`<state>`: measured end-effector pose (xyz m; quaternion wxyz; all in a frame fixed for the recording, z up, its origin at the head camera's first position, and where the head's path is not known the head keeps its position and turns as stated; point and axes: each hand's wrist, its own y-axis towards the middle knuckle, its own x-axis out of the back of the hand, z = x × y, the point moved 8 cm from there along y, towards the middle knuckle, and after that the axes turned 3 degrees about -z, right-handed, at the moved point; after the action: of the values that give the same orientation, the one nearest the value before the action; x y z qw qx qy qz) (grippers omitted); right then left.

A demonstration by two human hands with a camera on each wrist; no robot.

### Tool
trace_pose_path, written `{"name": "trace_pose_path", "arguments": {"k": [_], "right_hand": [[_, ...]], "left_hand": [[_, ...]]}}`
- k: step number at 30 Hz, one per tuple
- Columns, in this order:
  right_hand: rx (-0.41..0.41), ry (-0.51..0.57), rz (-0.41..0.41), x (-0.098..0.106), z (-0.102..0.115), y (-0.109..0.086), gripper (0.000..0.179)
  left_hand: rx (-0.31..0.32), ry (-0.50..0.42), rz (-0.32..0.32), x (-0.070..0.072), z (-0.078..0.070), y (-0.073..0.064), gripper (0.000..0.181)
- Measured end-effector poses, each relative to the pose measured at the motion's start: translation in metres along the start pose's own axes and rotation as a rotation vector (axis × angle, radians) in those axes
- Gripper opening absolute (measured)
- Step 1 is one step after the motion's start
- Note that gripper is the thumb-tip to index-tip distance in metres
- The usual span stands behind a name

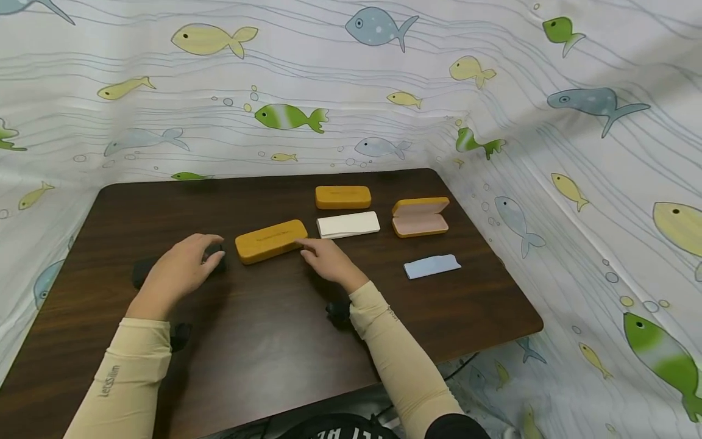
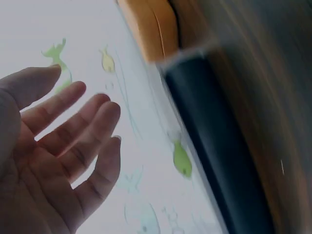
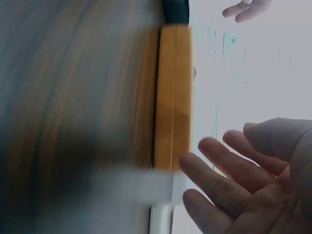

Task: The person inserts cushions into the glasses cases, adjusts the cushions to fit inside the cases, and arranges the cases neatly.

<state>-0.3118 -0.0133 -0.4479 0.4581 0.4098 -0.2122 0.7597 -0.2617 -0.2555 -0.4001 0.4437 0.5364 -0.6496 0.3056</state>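
Note:
My left hand (image 1: 181,268) is over a dark, long case (image 1: 142,272), hiding its middle; its fingers are loosely bent with nothing between them. The left wrist view shows the same dark case (image 2: 217,141) apart from the relaxed fingers (image 2: 90,141). A closed yellow glasses case (image 1: 271,241) lies slightly tilted on the table between my hands. Beside its right end is my right hand (image 1: 331,263), fingertips close to it. In the right wrist view the yellow case (image 3: 173,97) stands near the loosely spread fingers (image 3: 219,185); whether they touch is unclear.
On the dark wooden table (image 1: 263,341), a second closed yellow case (image 1: 342,197) sits farther back, with a folded white cloth (image 1: 348,225) before it. To the right are an open yellow case (image 1: 420,217) with pink lining and a light blue cloth (image 1: 432,266). Fish-print curtains (image 1: 307,79) surround the table.

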Motion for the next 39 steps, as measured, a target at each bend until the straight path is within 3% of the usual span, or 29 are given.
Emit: {"name": "trace_pose_path", "arguments": {"k": [6, 16, 21, 26, 33, 39], "right_hand": [[-0.071, 0.087, -0.037, 0.022, -0.040, -0.019, 0.037], [-0.169, 0.116, -0.129, 0.058, -0.100, -0.049, 0.036], [-0.210, 0.136, -0.161, 0.076, -0.122, -0.060, 0.036], [-0.266, 0.108, -0.172, 0.089, -0.143, -0.073, 0.037], [-0.355, 0.003, -0.159, 0.104, -0.173, -0.096, 0.036], [-0.414, -0.062, -0.168, 0.131, -0.203, -0.116, 0.027]], "left_hand": [[-0.049, -0.033, 0.056, -0.028, -0.030, 0.023, 0.044], [-0.218, 0.039, 0.100, -0.074, -0.091, 0.055, 0.044], [-0.271, 0.050, 0.140, -0.097, -0.122, 0.070, 0.043], [-0.313, 0.068, 0.177, -0.119, -0.151, 0.084, 0.040], [-0.345, 0.060, 0.214, -0.140, -0.186, 0.099, 0.037], [-0.376, 0.082, 0.229, -0.155, -0.213, 0.109, 0.034]]}}
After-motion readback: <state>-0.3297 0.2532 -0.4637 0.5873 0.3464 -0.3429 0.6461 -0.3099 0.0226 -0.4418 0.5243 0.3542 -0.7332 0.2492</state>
